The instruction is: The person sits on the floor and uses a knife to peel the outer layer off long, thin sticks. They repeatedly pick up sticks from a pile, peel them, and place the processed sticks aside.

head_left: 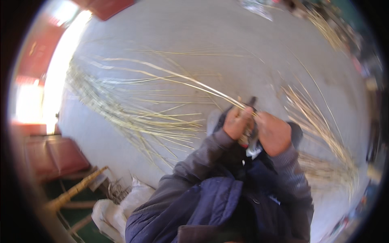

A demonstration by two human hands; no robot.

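Two long, thin, pale bamboo strips (206, 86) stretch from my hands toward the upper left, their far parts smeared by motion. My left hand (237, 122) is closed round them near their right end. Right beside it, my right hand (274, 133) is curled, with its thumb side against the same end of the strips. A narrow dark piece (253, 101) sticks up just beyond my fingers; its kind cannot be made out. Below and between the hands shows something reddish and whitish, too blurred to name.
A large bundle of pale strips (117, 109) is spread on the grey floor (182, 28) to the left. More browned strips (320, 117) lie on the right. Near the lower left are a reddish-brown padded seat (60, 158), a yellow bamboo pole (77, 188) and a whitish sack (117, 212).
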